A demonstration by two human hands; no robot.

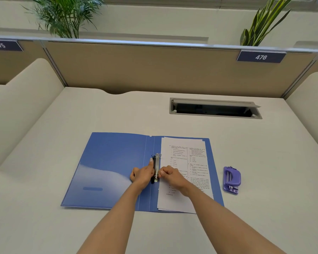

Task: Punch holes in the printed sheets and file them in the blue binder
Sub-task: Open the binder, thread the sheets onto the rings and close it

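Near the tabletop's front edge the blue binder (108,169) lies open, both hands working its ring clip (156,166), left hand (142,174) flat-fingered, right hand (170,176) pinched on it beside the sheets (184,173), which could tear if rings snap misaligned.

left hand (142,174): lower centre, index finger extended, other fingers curled | right hand (170,176): just beside, fingertips pinched | forearms converging from bottom edge

Open blue binder (106,167), printed sheets (184,162) inside, both hands apparently at ring clip (156,168), punch (231,180) beside
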